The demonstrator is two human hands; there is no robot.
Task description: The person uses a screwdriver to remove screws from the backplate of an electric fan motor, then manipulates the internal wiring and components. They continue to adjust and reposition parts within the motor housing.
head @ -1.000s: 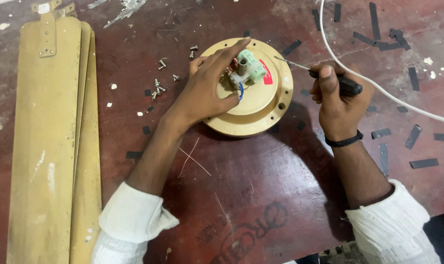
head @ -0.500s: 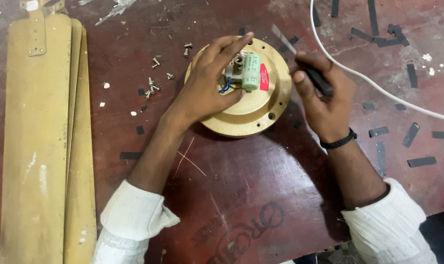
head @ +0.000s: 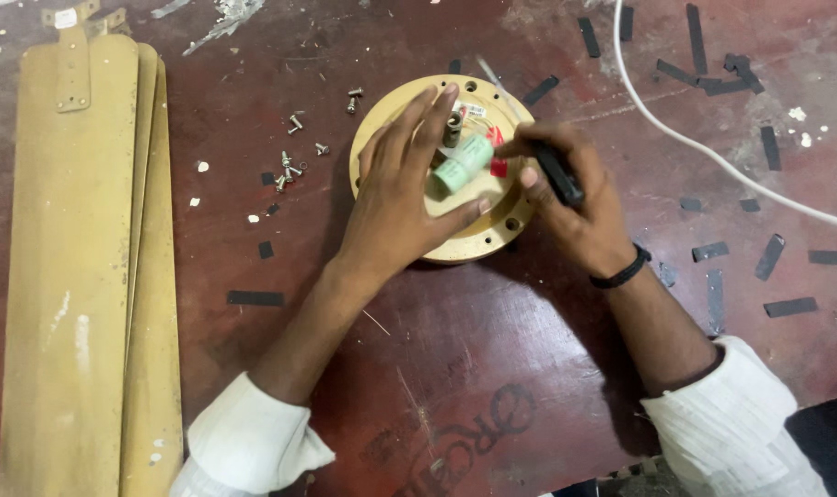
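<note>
Centre frame: your left hand, fingers spread, steadies the fan motor housing; your right hand grips a screwdriver — keep it square.

A: What is the round housing made of?

B: Painted metal, a matt tan coat; the blades share it, scuffed and chipped. The small cylinder looks like smooth pale green plastic.

A: And the surroundings?

B: The screws are bright bare metal. The table is worn, scratched dark red. The cable is glossy white plastic.
</note>
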